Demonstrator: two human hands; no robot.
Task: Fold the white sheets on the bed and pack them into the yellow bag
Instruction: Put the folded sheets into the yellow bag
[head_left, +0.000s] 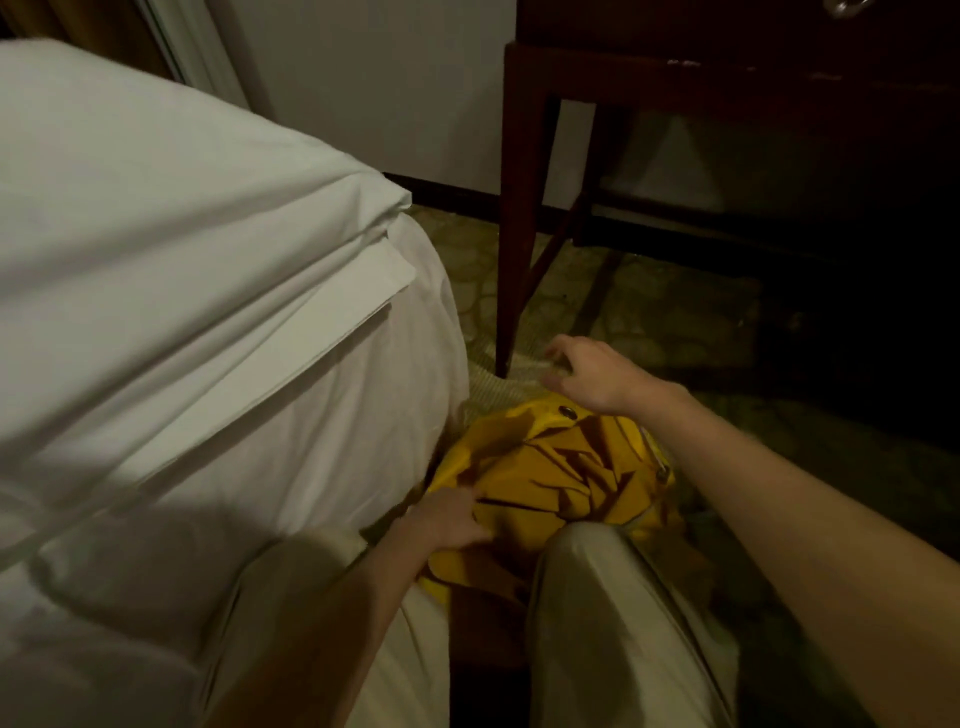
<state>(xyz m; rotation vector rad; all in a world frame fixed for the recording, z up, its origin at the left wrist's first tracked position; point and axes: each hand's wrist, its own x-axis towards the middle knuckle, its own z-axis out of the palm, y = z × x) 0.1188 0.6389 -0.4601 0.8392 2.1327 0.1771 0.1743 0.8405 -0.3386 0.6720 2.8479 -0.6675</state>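
Note:
The yellow bag (550, 478) lies crumpled on the floor between the bed and my legs, its mouth partly open. My left hand (452, 519) grips the bag's near rim at its left side. My right hand (587, 371) hovers past the bag's far edge, fingers loosely curled, holding nothing that I can see. White sheets (182, 249) cover the bed on the left, with a folded white layer (332, 312) lying along the mattress corner.
A dark wooden table leg (514, 249) stands just beyond the bag, with dark furniture (779, 104) behind it on the right. Patterned floor (675, 322) runs under the table. My knees in light trousers (597, 597) are at the bottom.

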